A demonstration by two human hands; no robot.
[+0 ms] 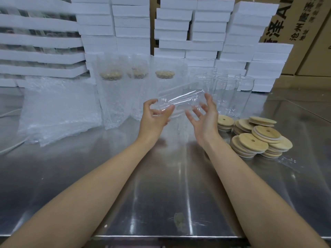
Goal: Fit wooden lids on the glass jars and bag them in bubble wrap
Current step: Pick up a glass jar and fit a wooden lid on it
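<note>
Off to the left lie the bubble bags point(57, 108) and, just right of them, three bagged jars point(111, 97). In the middle my left hand point(155, 117) grips one end of a bare jar point(180, 102), held on its side and tilted up to the right. My right hand point(202, 115) is palm-up at the other end, fingers spread wide, gripping nothing. I'd stand the jar upright first, then take a lid point(254, 138) from those at right and press it on squarely.

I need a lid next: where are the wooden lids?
Head view: the wooden lids lie piled on the metal table, right of the right hand, in front of the empty glass jars.
</note>
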